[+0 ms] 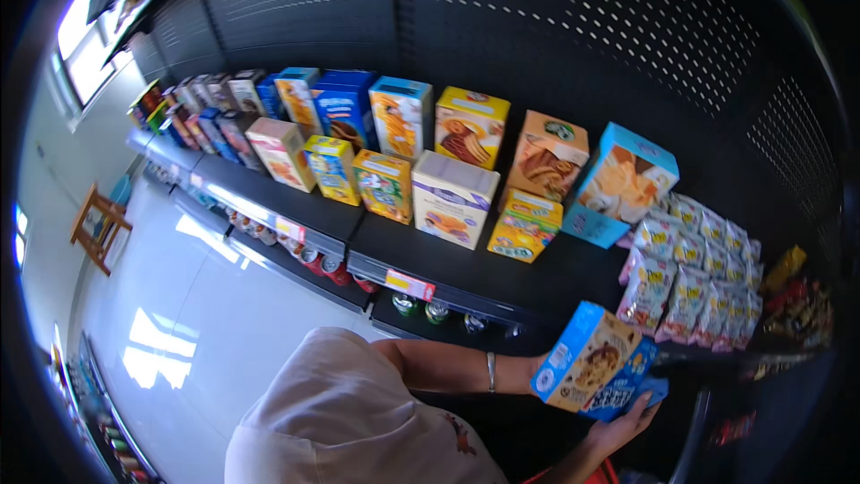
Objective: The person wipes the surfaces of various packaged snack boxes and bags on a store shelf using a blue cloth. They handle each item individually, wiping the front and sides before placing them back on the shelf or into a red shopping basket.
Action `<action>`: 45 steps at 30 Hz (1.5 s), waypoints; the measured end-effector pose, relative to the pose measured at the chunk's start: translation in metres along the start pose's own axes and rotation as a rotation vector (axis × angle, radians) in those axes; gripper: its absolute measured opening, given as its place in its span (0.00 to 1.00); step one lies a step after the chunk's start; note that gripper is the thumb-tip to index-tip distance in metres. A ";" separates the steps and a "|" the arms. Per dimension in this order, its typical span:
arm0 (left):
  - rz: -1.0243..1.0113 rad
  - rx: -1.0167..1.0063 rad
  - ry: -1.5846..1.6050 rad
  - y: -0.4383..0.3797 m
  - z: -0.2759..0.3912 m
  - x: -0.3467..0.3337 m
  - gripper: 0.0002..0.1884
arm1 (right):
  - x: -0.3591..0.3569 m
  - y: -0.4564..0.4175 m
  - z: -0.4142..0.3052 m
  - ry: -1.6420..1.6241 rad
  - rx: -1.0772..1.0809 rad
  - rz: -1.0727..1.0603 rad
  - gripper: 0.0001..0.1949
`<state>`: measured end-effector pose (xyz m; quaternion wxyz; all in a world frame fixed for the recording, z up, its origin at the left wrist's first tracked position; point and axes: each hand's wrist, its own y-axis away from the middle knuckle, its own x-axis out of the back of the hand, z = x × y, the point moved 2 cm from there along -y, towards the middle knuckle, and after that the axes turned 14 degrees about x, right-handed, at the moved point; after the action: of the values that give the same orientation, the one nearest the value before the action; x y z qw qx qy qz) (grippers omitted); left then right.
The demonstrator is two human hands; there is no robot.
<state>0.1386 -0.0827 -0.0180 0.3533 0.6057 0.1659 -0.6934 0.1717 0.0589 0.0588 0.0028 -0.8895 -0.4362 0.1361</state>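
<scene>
A blue and tan cookie box, printed with a chocolate chip cookie, is held over the front edge of the shelf at the lower right. My left hand, on the arm with a silver bracelet, grips its left end, and the fingers are mostly hidden behind it. At the other end, my right hand holds the lower right corner with the thumb on top. Something blue under that thumb could be part of the box or another pack; I cannot tell. Small pink-and-white snack bags stand in rows just beyond the box.
On the black shelf several biscuit boxes stand in two rows against a perforated back panel. Drink cans fill a lower shelf. A wooden stool stands on the shiny floor, far left. Something red shows below my right forearm.
</scene>
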 end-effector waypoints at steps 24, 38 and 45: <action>-0.144 0.067 -0.022 -0.002 0.019 -0.014 0.34 | -0.072 -0.006 -0.062 0.858 0.976 -1.047 0.34; -0.333 0.128 0.049 0.009 0.012 0.017 0.38 | -0.021 0.051 -0.053 0.736 0.855 -1.024 0.42; -0.217 0.195 -0.072 0.008 0.008 0.004 0.37 | -0.040 0.045 -0.057 0.693 0.929 -1.023 0.36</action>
<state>0.1386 -0.0950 -0.0183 0.2217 0.5905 0.1496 -0.7614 0.1969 0.0065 0.1177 0.5745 -0.4766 -0.6654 0.0006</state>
